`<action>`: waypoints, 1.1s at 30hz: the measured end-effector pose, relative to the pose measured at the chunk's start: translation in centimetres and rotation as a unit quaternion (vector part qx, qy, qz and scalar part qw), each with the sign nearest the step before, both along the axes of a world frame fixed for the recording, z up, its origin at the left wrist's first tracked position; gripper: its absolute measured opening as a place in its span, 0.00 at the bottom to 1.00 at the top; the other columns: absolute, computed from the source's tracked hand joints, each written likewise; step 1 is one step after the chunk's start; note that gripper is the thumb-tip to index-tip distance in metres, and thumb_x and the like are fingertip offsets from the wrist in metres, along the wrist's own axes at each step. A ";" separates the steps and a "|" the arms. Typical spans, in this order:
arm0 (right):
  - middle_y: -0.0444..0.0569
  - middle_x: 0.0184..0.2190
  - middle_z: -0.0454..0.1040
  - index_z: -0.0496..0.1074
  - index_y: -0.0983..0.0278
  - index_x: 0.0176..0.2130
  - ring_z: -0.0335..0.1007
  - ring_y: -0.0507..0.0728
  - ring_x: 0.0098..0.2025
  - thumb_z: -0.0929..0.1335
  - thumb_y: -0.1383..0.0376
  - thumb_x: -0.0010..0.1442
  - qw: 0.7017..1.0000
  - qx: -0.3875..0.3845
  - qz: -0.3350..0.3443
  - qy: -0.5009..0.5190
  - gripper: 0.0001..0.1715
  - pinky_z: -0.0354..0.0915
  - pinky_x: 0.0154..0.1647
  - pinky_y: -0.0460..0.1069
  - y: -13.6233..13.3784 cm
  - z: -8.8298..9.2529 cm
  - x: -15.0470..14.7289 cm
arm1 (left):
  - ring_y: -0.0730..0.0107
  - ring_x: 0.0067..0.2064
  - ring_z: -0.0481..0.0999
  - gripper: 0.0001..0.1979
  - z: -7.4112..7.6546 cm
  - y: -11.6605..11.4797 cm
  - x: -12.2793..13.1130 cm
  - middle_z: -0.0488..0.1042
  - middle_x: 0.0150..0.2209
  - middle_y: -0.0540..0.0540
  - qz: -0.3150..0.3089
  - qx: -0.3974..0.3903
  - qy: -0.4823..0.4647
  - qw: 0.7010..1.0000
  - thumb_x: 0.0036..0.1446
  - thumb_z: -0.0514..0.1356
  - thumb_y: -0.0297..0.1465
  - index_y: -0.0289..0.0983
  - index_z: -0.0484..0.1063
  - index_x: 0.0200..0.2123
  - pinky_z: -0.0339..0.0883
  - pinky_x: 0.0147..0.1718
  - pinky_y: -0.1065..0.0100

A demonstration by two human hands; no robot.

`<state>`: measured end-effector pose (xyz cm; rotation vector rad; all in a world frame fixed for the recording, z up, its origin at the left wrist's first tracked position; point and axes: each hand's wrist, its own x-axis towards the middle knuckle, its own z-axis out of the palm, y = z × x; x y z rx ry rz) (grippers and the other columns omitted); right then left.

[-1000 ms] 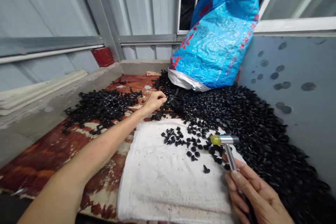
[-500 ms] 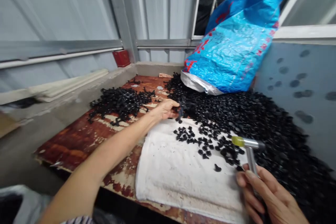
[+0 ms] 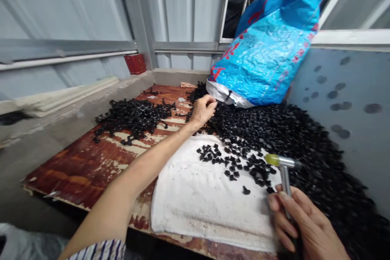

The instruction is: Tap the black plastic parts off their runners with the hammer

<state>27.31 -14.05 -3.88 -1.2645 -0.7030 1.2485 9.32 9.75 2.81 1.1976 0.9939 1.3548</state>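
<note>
My left hand [image 3: 203,110] reaches far out to the edge of a big heap of small black parts [image 3: 292,138], fingers curled down into it; whether it grips a part is hidden. My right hand [image 3: 301,223] holds a small metal hammer [image 3: 283,166] with a yellow tip, upright over the right side of a white cloth [image 3: 198,203]. Several loose black parts [image 3: 234,162] lie scattered on the cloth's far end, one [image 3: 245,190] apart from the rest.
A second, smaller pile of black parts [image 3: 131,115] lies on the worn red board [image 3: 82,166] at the left. A blue woven sack [image 3: 268,48] leans on the heap at the back. A red box [image 3: 135,63] sits on the ledge. Grey walls close in both sides.
My left hand has moved farther back along the heap toward the sack's mouth. The view has shifted slightly; the hammer hand stays low at the right.
</note>
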 end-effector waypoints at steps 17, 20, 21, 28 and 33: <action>0.37 0.22 0.68 0.63 0.60 0.35 0.55 0.45 0.14 0.73 0.47 0.53 0.996 0.042 0.074 -0.042 0.24 0.53 0.09 0.39 -0.7 0.9 -2.5 | 0.73 0.25 0.73 0.20 -3.5 -17.4 -2.2 0.71 0.25 0.51 -0.227 -0.237 -0.002 0.945 0.44 0.71 0.38 0.34 0.71 0.37 0.75 0.28 0.64; 0.38 0.24 0.68 0.62 0.60 0.33 0.52 0.43 0.13 0.71 0.51 0.57 0.991 0.063 0.090 -0.076 0.19 0.47 0.09 0.40 -1.3 1.2 -3.2 | 0.72 0.27 0.74 0.20 -3.8 -18.7 -3.5 0.72 0.26 0.51 -0.246 -0.253 0.029 0.935 0.44 0.71 0.41 0.35 0.71 0.35 0.72 0.31 0.66; 0.37 0.23 0.66 0.63 0.60 0.33 0.49 0.43 0.13 0.70 0.52 0.59 0.989 0.071 0.098 -0.090 0.17 0.45 0.10 0.40 -1.5 1.2 -3.4 | 0.72 0.28 0.74 0.20 -3.7 -18.8 -4.1 0.73 0.27 0.50 -0.258 -0.251 0.050 0.932 0.44 0.71 0.41 0.35 0.71 0.34 0.70 0.31 0.68; 0.36 0.21 0.62 0.64 0.59 0.36 0.48 0.44 0.13 0.67 0.55 0.64 0.977 0.065 0.186 -0.084 0.11 0.46 0.10 0.41 -1.7 0.5 -5.1 | 0.74 0.27 0.67 0.19 -2.0 -18.1 -5.4 0.72 0.25 0.50 -0.312 -0.192 0.225 0.903 0.48 0.65 0.45 0.33 0.73 0.30 0.60 0.28 0.71; 0.35 0.17 0.61 0.64 0.60 0.36 0.50 0.46 0.14 0.67 0.52 0.63 0.977 0.052 0.192 -0.080 0.15 0.48 0.11 0.40 -1.2 0.6 -5.4 | 0.74 0.23 0.69 0.21 -2.5 -18.0 -5.5 0.74 0.25 0.48 -0.326 -0.259 0.185 0.890 0.48 0.64 0.49 0.35 0.67 0.28 0.63 0.24 0.71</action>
